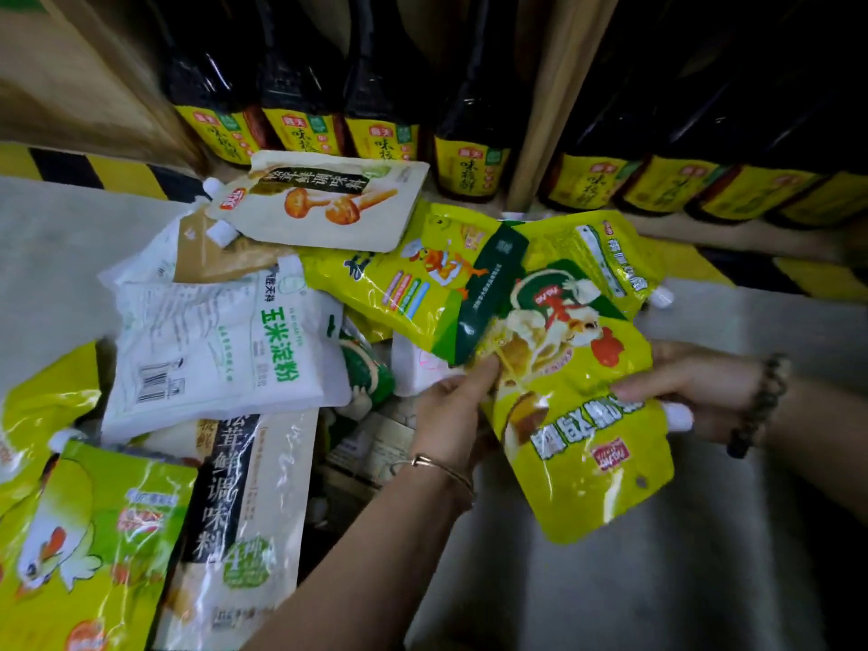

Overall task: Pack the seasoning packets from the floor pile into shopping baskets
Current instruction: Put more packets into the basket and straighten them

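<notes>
A pile of seasoning packets lies on the grey floor. I hold a yellow chicken-print pouch (570,397) with a white spout between both hands, above the floor at centre right. My left hand (453,415) pinches its left edge with thumb on top. My right hand (690,392) grips its right edge near the spout. Behind it lie more yellow pouches (413,284). A white starch bag (220,350) with green lettering and a white mushroom pouch (324,199) lie in the pile. No shopping basket is in view.
Dark soy sauce bottles (469,157) with yellow labels line the bottom shelf at the back, split by a wooden upright (540,110). A yellow-black hazard stripe (94,171) runs along the shelf base. Bare grey floor (657,580) lies at lower right. Another yellow pouch (80,533) lies at lower left.
</notes>
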Demonstrator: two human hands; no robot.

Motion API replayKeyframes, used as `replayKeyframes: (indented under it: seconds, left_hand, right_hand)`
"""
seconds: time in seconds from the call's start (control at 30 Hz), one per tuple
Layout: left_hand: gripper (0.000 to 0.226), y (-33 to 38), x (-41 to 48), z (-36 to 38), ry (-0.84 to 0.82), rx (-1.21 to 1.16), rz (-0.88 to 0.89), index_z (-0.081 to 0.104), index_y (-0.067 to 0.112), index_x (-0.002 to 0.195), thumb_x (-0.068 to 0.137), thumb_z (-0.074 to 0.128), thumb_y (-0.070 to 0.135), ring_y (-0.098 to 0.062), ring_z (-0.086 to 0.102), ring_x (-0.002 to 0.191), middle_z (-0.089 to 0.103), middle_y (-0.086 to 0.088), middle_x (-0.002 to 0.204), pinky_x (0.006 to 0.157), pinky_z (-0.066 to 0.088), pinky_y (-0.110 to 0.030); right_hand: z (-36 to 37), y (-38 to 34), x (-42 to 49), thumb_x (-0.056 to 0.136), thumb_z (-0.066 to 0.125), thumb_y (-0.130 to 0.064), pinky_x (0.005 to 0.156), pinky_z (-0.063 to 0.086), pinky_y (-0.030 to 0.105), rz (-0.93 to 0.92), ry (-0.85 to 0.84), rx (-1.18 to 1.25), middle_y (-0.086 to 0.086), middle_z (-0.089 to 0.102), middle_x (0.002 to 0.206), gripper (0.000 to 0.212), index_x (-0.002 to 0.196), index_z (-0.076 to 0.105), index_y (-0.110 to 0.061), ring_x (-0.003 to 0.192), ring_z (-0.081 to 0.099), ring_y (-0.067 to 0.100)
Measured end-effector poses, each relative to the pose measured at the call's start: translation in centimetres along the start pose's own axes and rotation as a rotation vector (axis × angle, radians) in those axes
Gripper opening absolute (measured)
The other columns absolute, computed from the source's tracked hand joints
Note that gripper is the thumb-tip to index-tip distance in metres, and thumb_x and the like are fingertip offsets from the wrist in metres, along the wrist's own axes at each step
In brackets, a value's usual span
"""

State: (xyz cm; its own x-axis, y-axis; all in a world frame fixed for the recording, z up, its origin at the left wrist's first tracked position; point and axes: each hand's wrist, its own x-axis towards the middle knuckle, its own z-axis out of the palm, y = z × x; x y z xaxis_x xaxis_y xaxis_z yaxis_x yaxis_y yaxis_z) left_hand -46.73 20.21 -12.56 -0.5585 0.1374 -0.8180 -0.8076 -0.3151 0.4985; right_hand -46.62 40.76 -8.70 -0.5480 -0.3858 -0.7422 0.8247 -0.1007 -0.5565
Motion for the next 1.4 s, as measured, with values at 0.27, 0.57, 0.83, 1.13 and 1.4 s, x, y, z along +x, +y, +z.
replayKeyframes:
  seconds: [0.27, 0.57, 0.83, 1.13, 1.4]
  left_hand:
    - [0.012, -1.7, -0.7, 0.6, -0.173, -0.037, -0.008, 0.069, 0.003, 0.094, 0.084, 0.062, 0.006, -0.028, 0.069, 0.075, 0.071, -0.019, 0.094, 0.072, 0.058, -0.041]
    - [0.055, -1.2, -0.4, 0.1, -0.003, -0.145, -0.042, 0.061, -0.003, 0.117, 0.066, 0.076, 0.012, -0.039, 0.067, 0.094, 0.068, -0.022, 0.106, 0.075, 0.057, -0.048]
    - [0.038, -0.2, -0.4, -0.2, 0.045, -0.162, -0.036, 0.06, -0.003, 0.118, 0.081, 0.066, 0.005, -0.035, 0.068, 0.087, 0.068, -0.022, 0.107, 0.069, 0.059, -0.043]
    - [0.039, -0.2, -0.3, -0.5, -0.022, -0.108, -0.089, 0.061, -0.001, 0.118, 0.082, 0.065, 0.012, -0.039, 0.065, 0.099, 0.067, -0.022, 0.11, 0.071, 0.058, -0.046]
    - [0.039, -0.6, -1.8, 0.7, -0.267, 0.018, -0.171, 0.069, 0.003, 0.101, 0.066, 0.067, 0.02, -0.027, 0.07, 0.074, 0.071, -0.017, 0.096, 0.069, 0.059, -0.04]
  right_hand:
    - [-2.6, 1.7, -0.5, 0.044, 0.093, -0.029, 0.07, 0.056, 0.032, 0.199, -0.085, -0.277, 0.008, 0.072, 0.095, 0.07, 0.105, 0.066, -0.009, 0.082, 0.068, 0.02]
    - [-2.3, -0.3, 3.3, 0.092, 0.053, -0.039, 0.078, 0.046, 0.03, 0.116, 0.689, 0.249, 0.013, 0.065, 0.111, 0.051, 0.128, 0.05, -0.003, 0.088, 0.057, 0.023]
    - [-2.7, -0.9, 6.6, 0.087, 0.064, -0.034, 0.073, 0.054, 0.025, -0.115, 0.73, 0.307, 0.002, 0.066, 0.105, 0.03, 0.108, 0.058, -0.014, 0.103, 0.063, 0.02]
    - [-5.9, -1.4, 4.4, 0.094, 0.052, -0.008, 0.066, 0.056, 0.026, -0.348, 0.851, 0.349, -0.002, 0.07, 0.081, 0.014, 0.104, 0.059, -0.014, 0.06, 0.065, 0.011]
    - [-8.9, 0.6, -1.4, 0.067, 0.07, -0.008, 0.061, 0.058, 0.028, -0.517, 0.737, 0.271, -0.008, 0.073, 0.075, 0.031, 0.096, 0.067, -0.019, 0.068, 0.07, 0.008]
